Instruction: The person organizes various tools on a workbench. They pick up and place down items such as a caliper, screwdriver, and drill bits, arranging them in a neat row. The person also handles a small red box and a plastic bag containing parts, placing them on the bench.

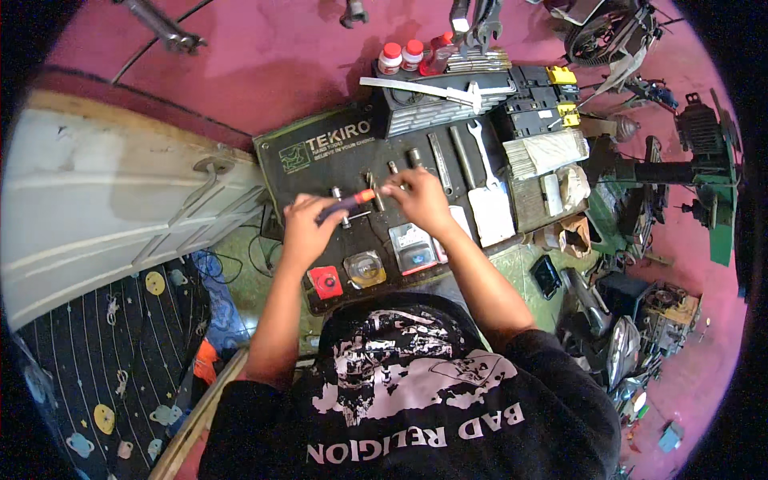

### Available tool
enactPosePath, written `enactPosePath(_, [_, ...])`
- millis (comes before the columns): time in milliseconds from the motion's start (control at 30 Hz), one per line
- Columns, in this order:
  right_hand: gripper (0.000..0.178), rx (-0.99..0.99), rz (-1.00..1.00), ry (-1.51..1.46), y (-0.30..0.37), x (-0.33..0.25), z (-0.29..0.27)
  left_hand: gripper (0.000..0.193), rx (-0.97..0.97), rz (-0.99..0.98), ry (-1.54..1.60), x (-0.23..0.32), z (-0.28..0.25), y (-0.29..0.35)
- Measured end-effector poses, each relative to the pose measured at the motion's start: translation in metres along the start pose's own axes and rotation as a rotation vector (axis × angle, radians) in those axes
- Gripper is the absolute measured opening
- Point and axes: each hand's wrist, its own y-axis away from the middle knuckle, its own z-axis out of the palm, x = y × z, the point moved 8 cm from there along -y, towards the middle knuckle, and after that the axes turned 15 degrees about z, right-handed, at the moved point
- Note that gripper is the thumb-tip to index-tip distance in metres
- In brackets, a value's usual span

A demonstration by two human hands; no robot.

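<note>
Over the black tool mat point(276, 128), my left hand point(306, 228) is closed around a dark handle with an orange end point(344, 206), perhaps a screwdriver, blurred. It slants up to the right, its orange end near my right fingertips. My right hand point(422, 204) is closed in a pinch beside that end; what it holds is too small to make out. Under the hands lie a chrome socket tool point(339, 210) and a metal rod-like tool point(376, 194). Closer to me are a red square packet point(325, 282), a clear round-lidded case point(365, 270) and a blister pack point(414, 250).
Wrenches point(482, 152), a white card point(490, 216) and a dark bar point(462, 156) lie right of my right hand. Behind stands a grey box point(440, 108) with a caliper point(432, 90) on top and red-capped bottles point(390, 58). A white door point(120, 192) borders the left side.
</note>
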Motion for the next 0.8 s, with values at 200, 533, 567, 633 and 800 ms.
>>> enactPosePath(200, [0.023, -0.295, 0.174, -0.165, 0.071, -0.015, -0.014, 0.031, 0.097, -0.31, 0.575, 0.045, -0.004, 0.08])
enactPosePath(533, [0.016, 0.015, -0.113, -0.288, 0.114, -0.085, -0.122, 0.039, 0.367, -0.193, 0.558, 0.093, -0.108, 0.088])
enactPosePath(567, [0.016, 0.003, -0.088, -0.321, 0.117, -0.083, -0.122, 0.039, 0.372, -0.202, 0.596, 0.097, -0.108, 0.088])
enactPosePath(633, [0.015, -0.021, -0.057, -0.396, 0.123, -0.081, -0.123, 0.04, 0.38, -0.219, 0.672, 0.108, -0.105, 0.087])
enactPosePath(800, [0.018, -0.046, -0.03, -0.542, 0.137, -0.072, -0.121, 0.042, 0.459, -0.216, 0.765, 0.115, -0.092, 0.091])
